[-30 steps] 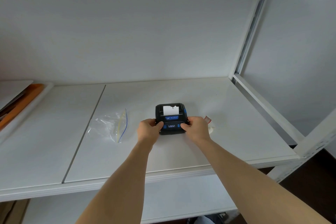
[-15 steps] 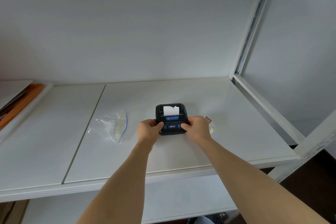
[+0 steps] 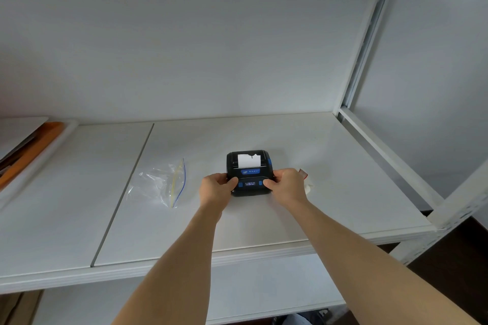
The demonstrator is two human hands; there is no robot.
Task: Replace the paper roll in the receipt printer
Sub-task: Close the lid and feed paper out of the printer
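Receipt printer (image 3: 249, 173) — between both hands

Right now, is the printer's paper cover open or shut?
Shut, it seems: the receipt printer lies flat on the shelf, a torn paper strip sticking out of its top slot.

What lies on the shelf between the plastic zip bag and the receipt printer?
Only the left hand, gripping the receipt printer; between it and the plastic zip bag the shelf shows bare in the head view.

One receipt printer (image 3: 249, 173); one plastic bag (image 3: 161, 184); two hands (image 3: 217, 188).
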